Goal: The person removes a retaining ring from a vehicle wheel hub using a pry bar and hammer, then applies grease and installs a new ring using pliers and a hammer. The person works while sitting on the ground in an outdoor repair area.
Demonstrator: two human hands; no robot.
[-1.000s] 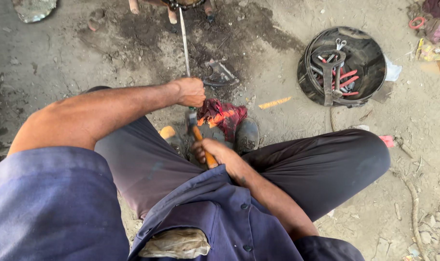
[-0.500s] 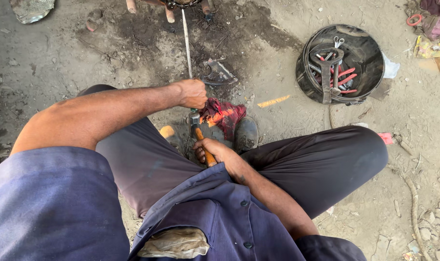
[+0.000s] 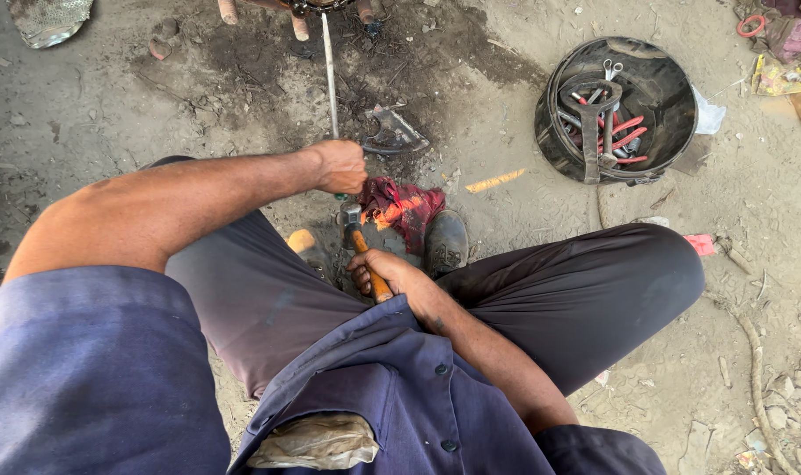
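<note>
Hammer (image 3: pixel 362 251), orange-handled with a small dark head, was gripped in the person's right hand (image 3: pixel 391 277), fingers wrapped fully around the handle low between the knees, head pointing up and away from the hand. Just beyond the hammer head the left hand (image 3: pixel 339 165) was closed in a fist around the near end of a long thin metal rod (image 3: pixel 330 75), which ran straight away from that hand toward a chain and wooden legs at the far edge of view. Whether the hammer head touched the rod's end could not be told; the fist covered the spot.

Just right of the left hand lay a red rag (image 3: pixel 405 207), with a dark shoe (image 3: pixel 444 242) beside it. Well off to the right of both hands stood a black round tub (image 3: pixel 567 132) holding pliers and spanners.

Judgement on technique: striking well here would call for keeping the rod steady and in line, the fist clear of the struck end, and short controlled taps, since the swing room between the knees looked tight.
</note>
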